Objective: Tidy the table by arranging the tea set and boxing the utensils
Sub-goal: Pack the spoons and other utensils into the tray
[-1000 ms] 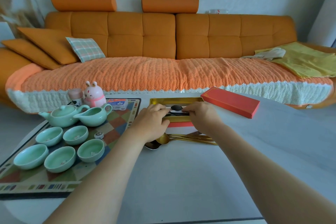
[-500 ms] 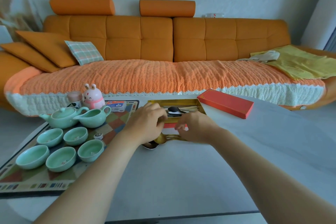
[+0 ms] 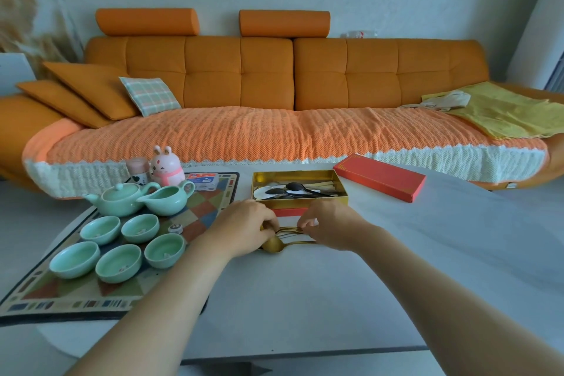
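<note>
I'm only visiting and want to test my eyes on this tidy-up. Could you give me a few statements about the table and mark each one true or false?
1. Five green cups sit on the patterned mat. True.
2. The gold box is closed by its red lid. False: the box is open, and the lid lies apart from it on the table.
3. Black spoons lie inside the box. True.
4. Both hands hold the teapot. False: the left hand and the right hand are on the gold spoons, which lie on the table in front of the box.
</note>
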`<state>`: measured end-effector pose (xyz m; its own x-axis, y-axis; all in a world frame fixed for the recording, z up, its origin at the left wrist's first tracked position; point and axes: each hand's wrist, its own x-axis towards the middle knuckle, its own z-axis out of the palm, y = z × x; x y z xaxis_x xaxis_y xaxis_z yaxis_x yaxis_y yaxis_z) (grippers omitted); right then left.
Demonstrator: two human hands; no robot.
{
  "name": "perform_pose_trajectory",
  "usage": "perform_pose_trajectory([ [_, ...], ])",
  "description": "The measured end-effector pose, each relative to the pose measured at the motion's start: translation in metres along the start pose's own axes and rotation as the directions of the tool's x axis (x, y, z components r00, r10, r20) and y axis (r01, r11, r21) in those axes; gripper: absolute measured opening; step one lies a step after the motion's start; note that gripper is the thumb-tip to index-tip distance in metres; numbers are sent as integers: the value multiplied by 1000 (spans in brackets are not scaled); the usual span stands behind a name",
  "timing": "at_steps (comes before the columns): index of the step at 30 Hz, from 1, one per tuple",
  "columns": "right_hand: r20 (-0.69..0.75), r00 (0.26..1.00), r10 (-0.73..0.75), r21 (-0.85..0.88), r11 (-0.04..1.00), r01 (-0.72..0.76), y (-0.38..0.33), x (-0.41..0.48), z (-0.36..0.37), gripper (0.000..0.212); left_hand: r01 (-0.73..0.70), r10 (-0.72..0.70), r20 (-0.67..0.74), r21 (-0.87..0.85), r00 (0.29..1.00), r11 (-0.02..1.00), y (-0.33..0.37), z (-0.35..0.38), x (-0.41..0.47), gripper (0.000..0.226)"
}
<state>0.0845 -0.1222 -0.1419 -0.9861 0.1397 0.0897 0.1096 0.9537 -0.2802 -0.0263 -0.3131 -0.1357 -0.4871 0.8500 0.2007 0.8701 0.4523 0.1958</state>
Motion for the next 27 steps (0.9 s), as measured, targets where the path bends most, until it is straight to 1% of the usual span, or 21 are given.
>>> perform_pose_trajectory([
  [3,-41,999,-35,47,998,37,-4,-3,-1,18,6,-8,85,23,996,1000,2,0,0,32],
  [5,-41,997,-66,84,994,69,-8,-6,-3,14,5,-8,121,27,993,1000,2,0,0,36],
  [7,42,994,-98,47,994,96,-10,-8,-6,13,9,-10,115,16,993,1000,2,1,0,32],
  [9,106,989,-101,11,995,100,-9,-7,-5,11,8,-8,102,5,995,1000,0,2,0,29],
  [12,104,993,-59,41,998,55,-7,-6,-3,9,3,-3,94,0,996,1000,-1,3,3,34],
  [14,89,995,-51,61,997,46,-7,-5,-5,11,3,0,85,-41,996,999,3,0,4,40],
  [15,75,996,-46,72,997,41,-7,-5,-7,12,8,-3,71,-79,997,997,5,-1,5,38],
  [17,29,999,-25,107,994,21,-6,-3,-11,13,27,-26,11,-167,1000,986,8,-4,6,25],
  [19,-57,998,-13,153,988,21,-4,0,-15,13,49,-71,-69,-275,995,960,8,-6,7,12],
  [22,-204,979,-14,181,982,52,-1,7,-20,15,92,-186,-175,-440,967,893,8,-10,13,11],
  [24,-301,953,-36,137,987,81,4,13,-20,22,119,-283,-229,-541,931,832,4,-11,20,13],
  [27,-413,906,-92,49,991,123,12,24,-16,26,156,-411,-230,-681,882,716,-5,-9,33,12],
])
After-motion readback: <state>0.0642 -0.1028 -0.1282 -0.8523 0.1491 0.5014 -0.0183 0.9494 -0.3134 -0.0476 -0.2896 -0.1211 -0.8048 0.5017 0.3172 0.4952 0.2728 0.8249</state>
